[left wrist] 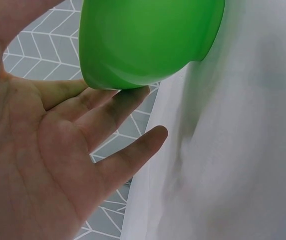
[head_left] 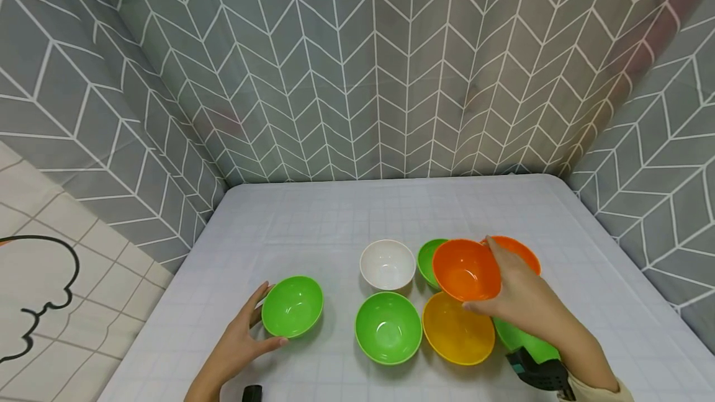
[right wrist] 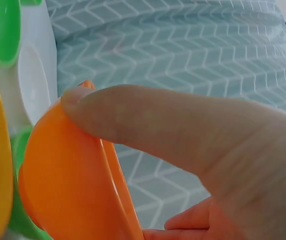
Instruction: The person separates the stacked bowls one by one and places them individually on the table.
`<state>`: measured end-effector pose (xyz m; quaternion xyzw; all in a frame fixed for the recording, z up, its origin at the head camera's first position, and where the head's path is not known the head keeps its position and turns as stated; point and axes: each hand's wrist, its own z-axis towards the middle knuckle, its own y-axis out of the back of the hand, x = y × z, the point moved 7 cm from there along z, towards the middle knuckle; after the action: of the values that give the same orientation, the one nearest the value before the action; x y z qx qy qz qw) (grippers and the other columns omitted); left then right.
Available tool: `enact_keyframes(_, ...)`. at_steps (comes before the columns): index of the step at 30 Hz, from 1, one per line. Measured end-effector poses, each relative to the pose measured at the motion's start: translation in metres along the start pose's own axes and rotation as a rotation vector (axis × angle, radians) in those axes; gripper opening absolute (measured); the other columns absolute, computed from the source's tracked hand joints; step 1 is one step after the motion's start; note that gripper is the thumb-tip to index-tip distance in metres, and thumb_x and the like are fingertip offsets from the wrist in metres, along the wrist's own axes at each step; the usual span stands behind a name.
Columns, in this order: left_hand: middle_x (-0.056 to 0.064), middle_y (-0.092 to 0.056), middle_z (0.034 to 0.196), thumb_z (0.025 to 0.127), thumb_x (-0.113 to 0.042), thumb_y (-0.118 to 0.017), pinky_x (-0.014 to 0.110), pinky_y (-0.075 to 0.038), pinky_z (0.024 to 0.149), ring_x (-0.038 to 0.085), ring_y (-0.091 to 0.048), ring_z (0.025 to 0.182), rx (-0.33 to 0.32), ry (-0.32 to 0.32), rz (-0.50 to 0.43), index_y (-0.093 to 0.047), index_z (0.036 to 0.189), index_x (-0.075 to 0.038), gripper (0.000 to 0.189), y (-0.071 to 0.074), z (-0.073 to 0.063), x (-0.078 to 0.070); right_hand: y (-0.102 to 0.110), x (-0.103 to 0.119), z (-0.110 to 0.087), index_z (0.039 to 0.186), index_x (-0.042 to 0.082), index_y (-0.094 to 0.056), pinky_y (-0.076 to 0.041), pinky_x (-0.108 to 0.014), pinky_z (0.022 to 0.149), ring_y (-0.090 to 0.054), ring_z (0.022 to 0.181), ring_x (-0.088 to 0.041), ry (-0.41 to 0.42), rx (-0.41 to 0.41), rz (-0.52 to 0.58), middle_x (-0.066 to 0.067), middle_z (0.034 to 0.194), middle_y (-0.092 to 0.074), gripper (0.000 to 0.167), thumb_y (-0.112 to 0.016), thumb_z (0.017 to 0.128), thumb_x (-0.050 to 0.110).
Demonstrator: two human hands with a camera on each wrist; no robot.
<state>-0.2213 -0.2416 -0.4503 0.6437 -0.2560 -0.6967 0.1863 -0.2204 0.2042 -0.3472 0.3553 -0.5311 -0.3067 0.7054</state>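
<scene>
On the left, a green bowl [head_left: 293,306] sits low at the table, its base close to the cloth in the left wrist view. My left hand [head_left: 240,340] spans its near-left side, thumb at the front rim and fingertips against the far-left wall. My right hand [head_left: 519,293] grips an orange bowl [head_left: 466,268] by its right side, thumb at the near rim and fingers at the far rim. That bowl is raised and tilted, partly covering another green bowl [head_left: 427,262] and overlapping the back of a yellow bowl [head_left: 458,334].
A white bowl [head_left: 388,264] and a green bowl [head_left: 388,327] stand mid-table. Behind my right hand is a second orange bowl [head_left: 522,252]; under that wrist, a green bowl [head_left: 522,341] is partly hidden. Patterned curtains [head_left: 357,67] border the white table [head_left: 290,216].
</scene>
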Motion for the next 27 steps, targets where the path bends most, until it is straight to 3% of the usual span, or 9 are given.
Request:
enact_keyframes(5, 0.016, -0.031, 0.153, 0.066, -0.028, -0.090, 0.068, -0.023, 0.104, 0.040, -0.047, 0.126, 0.003, -0.003, 0.001, -0.023, 0.153, -0.009, 0.112, 0.000, 0.000, 0.000, 0.017, -0.025, -0.006, 0.146, -0.011, -0.022, -0.047, -0.065, 0.080, -0.045, 0.114, -0.045, -0.034, -0.057, 0.007, -0.030, 0.136, -0.043, 0.121, -0.088, 0.064, 0.049)
enact_keyframes(11, 0.015, -0.031, 0.154, 0.066, -0.028, -0.090, 0.068, -0.022, 0.104, 0.040, -0.047, 0.127, 0.009, 0.003, -0.001, -0.023, 0.153, -0.010, 0.112, 0.000, 0.001, 0.000, 0.032, -0.054, -0.014, 0.146, -0.016, -0.008, -0.043, -0.072, 0.078, -0.039, 0.116, -0.055, -0.126, -0.076, -0.047, -0.040, 0.137, -0.036, 0.129, -0.086, 0.066, 0.050)
enact_keyframes(18, 0.015, -0.031, 0.154, 0.065, -0.027, -0.090, 0.068, -0.021, 0.104, 0.039, -0.047, 0.127, 0.010, 0.012, -0.001, -0.022, 0.153, -0.009, 0.112, 0.000, 0.001, 0.001, 0.041, -0.080, -0.021, 0.143, -0.021, -0.007, -0.044, -0.072, 0.075, -0.040, 0.110, -0.059, -0.166, -0.095, -0.071, -0.047, 0.132, -0.034, 0.125, -0.084, 0.071, 0.045)
enact_keyframes(27, 0.015, -0.031, 0.154, 0.065, -0.028, -0.090, 0.069, -0.019, 0.105, 0.039, -0.047, 0.127, 0.008, 0.014, 0.000, -0.022, 0.153, -0.010, 0.113, 0.000, 0.001, 0.002, 0.053, -0.111, -0.034, 0.140, -0.025, -0.007, -0.034, -0.078, 0.077, -0.037, 0.109, -0.064, -0.210, -0.147, -0.074, -0.051, 0.132, -0.028, 0.122, -0.083, 0.073, 0.043)
